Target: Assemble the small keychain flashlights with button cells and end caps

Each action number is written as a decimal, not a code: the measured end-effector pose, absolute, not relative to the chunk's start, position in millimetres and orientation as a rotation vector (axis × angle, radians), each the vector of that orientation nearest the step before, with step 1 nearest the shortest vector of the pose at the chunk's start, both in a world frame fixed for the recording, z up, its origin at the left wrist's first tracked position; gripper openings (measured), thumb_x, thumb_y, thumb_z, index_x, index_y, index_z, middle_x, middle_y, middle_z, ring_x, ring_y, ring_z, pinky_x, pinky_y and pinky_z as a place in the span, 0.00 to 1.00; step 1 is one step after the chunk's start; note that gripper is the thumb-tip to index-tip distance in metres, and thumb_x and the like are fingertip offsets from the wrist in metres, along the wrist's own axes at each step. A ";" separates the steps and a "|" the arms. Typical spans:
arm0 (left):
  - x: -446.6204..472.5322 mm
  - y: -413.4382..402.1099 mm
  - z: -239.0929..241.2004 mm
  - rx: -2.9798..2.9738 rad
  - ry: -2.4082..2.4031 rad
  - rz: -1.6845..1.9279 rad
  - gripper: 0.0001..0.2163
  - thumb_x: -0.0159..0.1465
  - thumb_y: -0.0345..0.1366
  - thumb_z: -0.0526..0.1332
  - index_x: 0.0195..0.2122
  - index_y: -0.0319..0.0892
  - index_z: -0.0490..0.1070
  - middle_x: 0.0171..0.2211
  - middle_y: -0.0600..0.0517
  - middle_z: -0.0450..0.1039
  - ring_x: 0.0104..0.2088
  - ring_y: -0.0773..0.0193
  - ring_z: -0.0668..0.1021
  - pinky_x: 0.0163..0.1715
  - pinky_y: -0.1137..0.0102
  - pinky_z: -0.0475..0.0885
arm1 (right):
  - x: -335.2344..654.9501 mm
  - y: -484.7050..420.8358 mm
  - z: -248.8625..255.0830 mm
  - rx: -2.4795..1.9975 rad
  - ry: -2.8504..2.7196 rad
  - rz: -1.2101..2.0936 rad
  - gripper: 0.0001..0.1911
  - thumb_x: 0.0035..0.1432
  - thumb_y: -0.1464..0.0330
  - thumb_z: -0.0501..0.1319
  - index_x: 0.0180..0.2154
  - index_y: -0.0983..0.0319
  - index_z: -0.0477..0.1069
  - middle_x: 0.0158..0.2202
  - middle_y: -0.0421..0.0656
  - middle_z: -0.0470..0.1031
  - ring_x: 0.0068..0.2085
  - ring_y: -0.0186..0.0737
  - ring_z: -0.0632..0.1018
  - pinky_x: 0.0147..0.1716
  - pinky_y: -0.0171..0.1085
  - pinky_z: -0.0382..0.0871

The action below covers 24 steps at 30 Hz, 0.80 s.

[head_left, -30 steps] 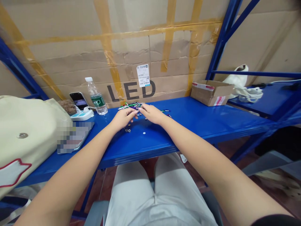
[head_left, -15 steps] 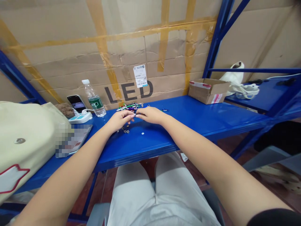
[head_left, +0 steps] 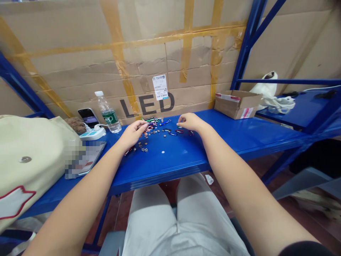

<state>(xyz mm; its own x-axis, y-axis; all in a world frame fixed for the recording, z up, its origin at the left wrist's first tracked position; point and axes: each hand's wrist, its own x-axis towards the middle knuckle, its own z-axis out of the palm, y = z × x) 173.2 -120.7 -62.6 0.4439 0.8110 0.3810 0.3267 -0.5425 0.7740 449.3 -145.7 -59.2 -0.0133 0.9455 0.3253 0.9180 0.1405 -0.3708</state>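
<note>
A scatter of small coloured metal pieces (head_left: 157, 125), like tiny keychain lights and clips, lies on the blue metal shelf (head_left: 229, 137) with several small button cells (head_left: 144, 145) beside it. My left hand (head_left: 134, 132) rests at the left edge of the pile, fingers curled, pinching something too small to name. My right hand (head_left: 188, 121) is at the right side of the scatter, fingertips bent down onto small clips (head_left: 178, 131). A single white disc (head_left: 163, 152) lies nearer the shelf's front edge.
A water bottle (head_left: 107, 113), a phone (head_left: 88, 117) on a white power strip (head_left: 93, 134) and a cream bag (head_left: 29, 160) stand at the left. A small open cardboard box (head_left: 236, 104) sits at the right. A big cardboard sheet marked LED (head_left: 147, 104) backs the shelf.
My hands, close together over the pile before, have parted: the right one moved right to the loose clips, the left stayed near the pile's left edge. More pieces now show between them.
</note>
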 end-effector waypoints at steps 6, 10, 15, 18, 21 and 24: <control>175.1 -127.6 -58.6 1.953 0.859 1.009 0.18 0.59 0.51 0.58 0.39 0.41 0.69 0.25 0.55 0.66 0.23 0.70 0.67 0.22 0.73 0.61 | 448.8 -145.8 -58.0 -1.787 -1.918 0.121 0.08 0.54 0.66 0.62 0.35 0.63 0.75 0.35 0.45 0.77 0.35 0.39 0.74 0.34 0.34 0.64; 186.4 -173.3 -50.2 1.898 0.647 0.912 0.17 0.59 0.53 0.57 0.33 0.43 0.65 0.18 0.59 0.54 0.18 0.71 0.61 0.21 0.72 0.60 | 452.6 -142.1 -59.5 -1.776 -1.887 0.079 0.09 0.54 0.65 0.61 0.35 0.64 0.75 0.37 0.46 0.77 0.37 0.40 0.75 0.35 0.35 0.64; 198.4 -246.4 -53.1 1.837 0.362 0.724 0.21 0.58 0.58 0.55 0.27 0.44 0.58 0.20 0.54 0.64 0.17 0.70 0.64 0.18 0.71 0.61 | 457.5 -135.5 -63.5 -1.751 -1.849 0.037 0.11 0.54 0.64 0.61 0.36 0.64 0.76 0.37 0.47 0.77 0.37 0.40 0.75 0.36 0.35 0.65; 197.0 -266.0 -58.9 1.805 0.255 0.555 0.20 0.60 0.58 0.54 0.29 0.44 0.58 0.26 0.49 0.72 0.16 0.71 0.65 0.17 0.71 0.60 | 459.7 -132.8 -64.9 -1.785 -1.825 0.006 0.12 0.55 0.63 0.60 0.36 0.65 0.76 0.37 0.48 0.77 0.37 0.41 0.75 0.37 0.35 0.65; 194.1 -261.0 -57.3 1.886 0.286 0.551 0.19 0.62 0.56 0.52 0.30 0.43 0.58 0.27 0.49 0.73 0.16 0.71 0.67 0.17 0.72 0.61 | 462.8 -131.0 -65.1 -1.861 -1.766 -0.020 0.13 0.56 0.63 0.59 0.37 0.64 0.76 0.38 0.48 0.77 0.38 0.41 0.76 0.38 0.34 0.66; 194.6 -236.9 -44.0 2.144 0.490 0.665 0.17 0.65 0.51 0.51 0.30 0.41 0.60 0.27 0.52 0.72 0.19 0.71 0.68 0.21 0.73 0.63 | 468.1 -129.3 -66.1 -1.964 -1.712 -0.027 0.12 0.56 0.64 0.59 0.38 0.63 0.76 0.39 0.47 0.77 0.40 0.41 0.76 0.40 0.34 0.66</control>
